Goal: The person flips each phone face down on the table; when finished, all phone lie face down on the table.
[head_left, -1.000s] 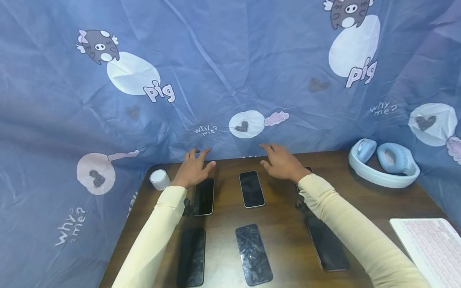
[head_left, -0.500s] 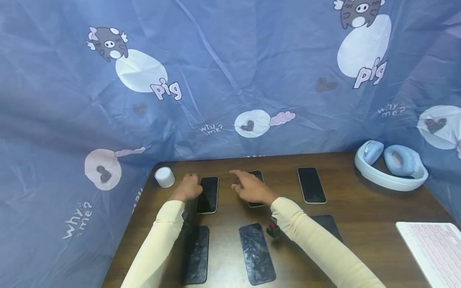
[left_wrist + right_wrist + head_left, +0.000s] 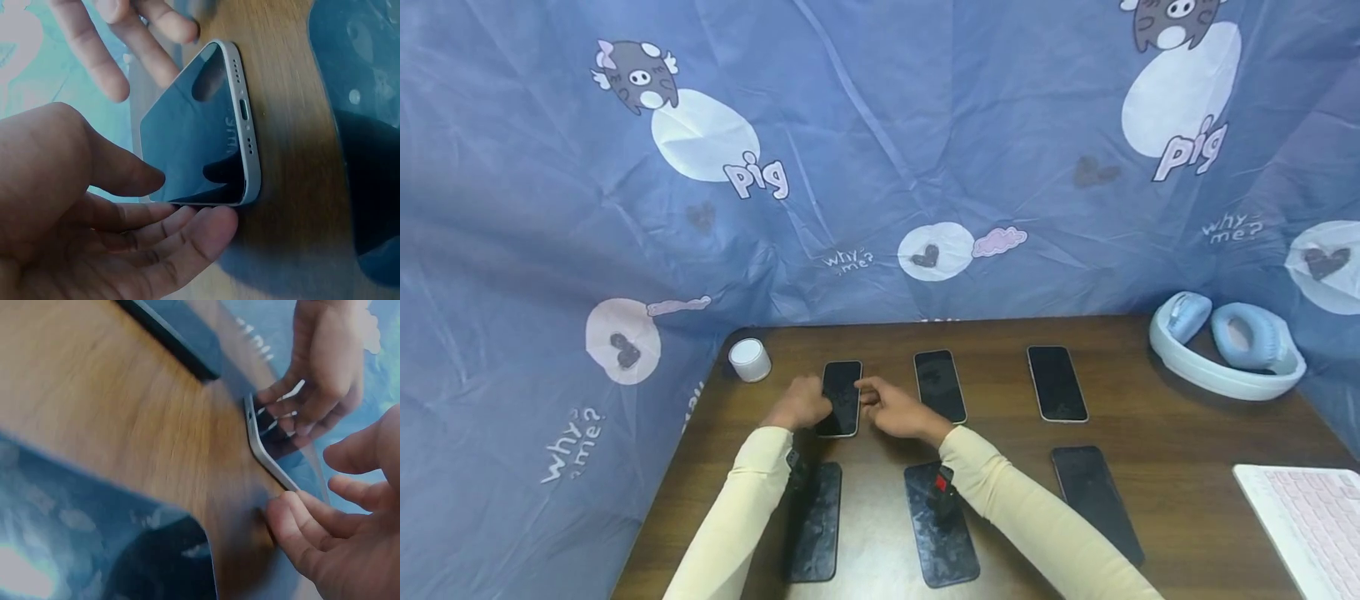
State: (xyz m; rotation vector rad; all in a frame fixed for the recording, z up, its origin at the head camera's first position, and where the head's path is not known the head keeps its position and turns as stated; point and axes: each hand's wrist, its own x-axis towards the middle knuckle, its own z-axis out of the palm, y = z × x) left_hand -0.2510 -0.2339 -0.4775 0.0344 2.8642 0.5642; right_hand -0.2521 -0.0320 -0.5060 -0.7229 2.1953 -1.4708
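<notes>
The smartphone [image 3: 841, 398] at the back left lies face up, with a dark screen and a pale metal frame. My left hand [image 3: 800, 403] is at its left long side. In the left wrist view the curled fingers [image 3: 212, 234] meet the frame and the thumb lies over the screen's margin, pinching that edge. My right hand [image 3: 897, 408] comes in from the opposite side. Its fingertips [image 3: 284, 512] are beside the phone's right edge, with the thumb apart; whether they touch is unclear.
More smartphones lie on the brown table [image 3: 1000, 492]: a middle one [image 3: 940, 385], a right one [image 3: 1057, 383] and several in front. A white cylinder [image 3: 749, 360] stands at the back left corner. Headphones [image 3: 1228, 346] and a keyboard [image 3: 1307, 517] sit at right.
Both hands have come down from near the curtain to the back left smartphone. The right hand has moved left past the middle phone, uncovering it and the back right phone.
</notes>
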